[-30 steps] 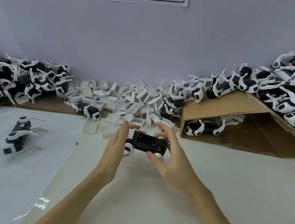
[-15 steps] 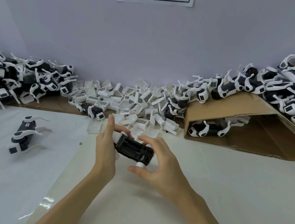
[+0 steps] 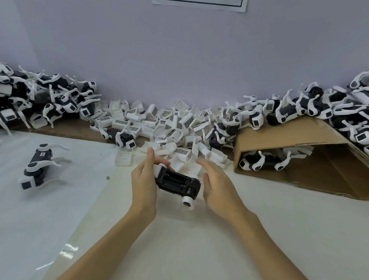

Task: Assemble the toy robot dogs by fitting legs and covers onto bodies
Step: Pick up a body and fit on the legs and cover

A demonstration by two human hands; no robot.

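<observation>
A black toy dog body (image 3: 177, 182) with white round joints lies belly-up above the table, its battery bay showing. My left hand (image 3: 144, 182) grips its left end, thumb over the top. My right hand (image 3: 216, 186) is just off its right end, fingers relaxed and stretched toward the heap of white covers (image 3: 169, 126) behind it. Whether the right palm still touches the body is hard to tell. One assembled dog (image 3: 37, 166) with white legs lies on its side at the left.
Piles of assembled dogs line the wall at the far left (image 3: 21, 96) and on the right (image 3: 367, 120), spilling over a tilted cardboard sheet (image 3: 295, 139). Another dog (image 3: 262, 162) lies under the cardboard. A clear plastic sheet (image 3: 19, 212) covers the table's left part.
The body has tilted, its right end dropping lower. My right hand has let go of that end and opened, its fingers moving up toward the covers. My left hand keeps its grip.
</observation>
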